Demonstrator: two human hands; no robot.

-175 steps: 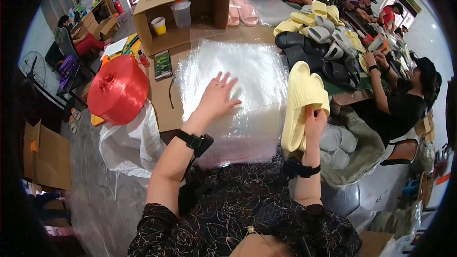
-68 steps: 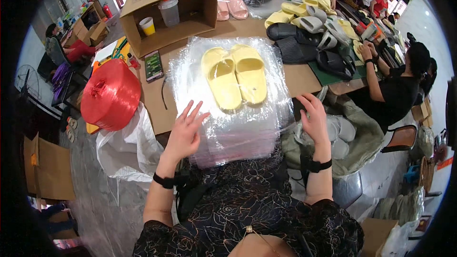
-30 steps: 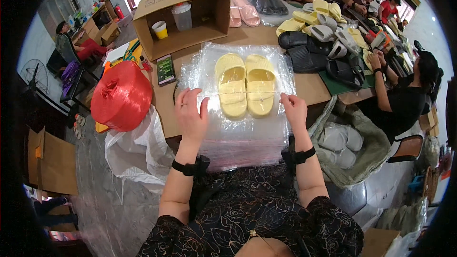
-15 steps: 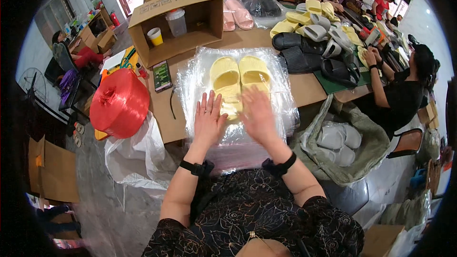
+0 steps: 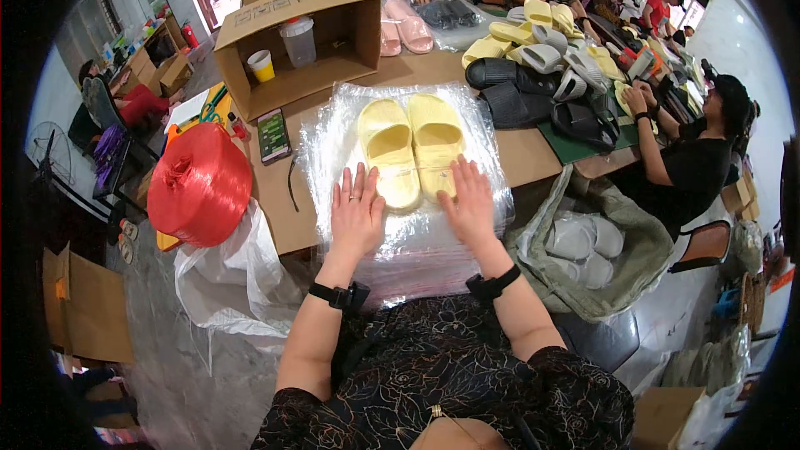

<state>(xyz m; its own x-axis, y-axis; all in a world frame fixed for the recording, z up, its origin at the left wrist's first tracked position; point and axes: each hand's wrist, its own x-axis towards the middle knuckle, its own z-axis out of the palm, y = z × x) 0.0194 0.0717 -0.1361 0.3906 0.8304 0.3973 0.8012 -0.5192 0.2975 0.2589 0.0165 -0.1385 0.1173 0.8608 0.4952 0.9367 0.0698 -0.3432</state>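
Note:
A pair of pale yellow slide slippers lies side by side with toes away from me, the left slipper (image 5: pixel 388 148) and the right slipper (image 5: pixel 437 140). A thin pale strand crosses both near the heels. Beneath them is a stack of clear plastic bags (image 5: pixel 333 133); I cannot tell whether the pair is inside the top one. My left hand (image 5: pixel 358 212) lies flat on the plastic, fingers outstretched beside the left heel. Fingers apart, my right hand (image 5: pixel 469 200) rests against the right slipper's heel side. Neither hand grips anything.
Left stand a big red twine roll (image 5: pixel 200 185), a phone (image 5: pixel 273 135) and a carton (image 5: pixel 358 33) holding two cups. Black slippers (image 5: pixel 512 92) and yellow and grey ones are heaped right. A green sack (image 5: pixel 600 292) holds grey slippers. A co-worker (image 5: pixel 696 146) sits right; others sit beyond.
My right hand has moved off the strand across the slippers, outward to the right slipper's side. The left hand stays by the left heel. The whole view has shifted slightly.

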